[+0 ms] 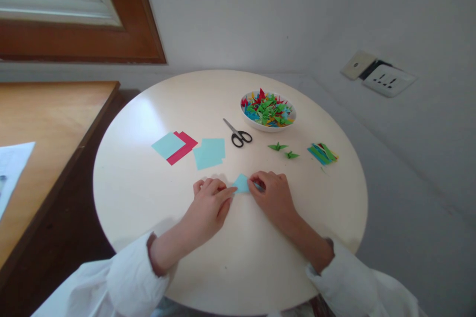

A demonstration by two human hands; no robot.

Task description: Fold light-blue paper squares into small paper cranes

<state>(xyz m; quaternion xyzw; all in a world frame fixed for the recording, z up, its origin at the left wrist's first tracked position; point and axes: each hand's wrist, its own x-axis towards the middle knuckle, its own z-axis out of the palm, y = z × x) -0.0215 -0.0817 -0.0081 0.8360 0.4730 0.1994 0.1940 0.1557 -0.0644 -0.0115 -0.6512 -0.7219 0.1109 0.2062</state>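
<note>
A small piece of light blue paper (241,184), apparently folded, lies on the round white table (238,267) between my two hands. My left hand (211,203) presses its left corner with the index finger, the other fingers curled. At the right edge, my right hand (273,195) pinches the paper between thumb and fingers. Part of the paper is hidden under the fingertips. Just beyond my hands lie light blue paper squares (210,152), and farther left another light blue sheet (168,145) overlaps red sheets (189,143).
Scissors (238,136) with black handles lie beyond the paper. A white bowl (266,128) holds several colourful folded paper cranes. Two green paper cranes (277,146) sit nearer, with paper strips (323,153) at right. A wooden desk (55,114) stands left; walls border the back and right.
</note>
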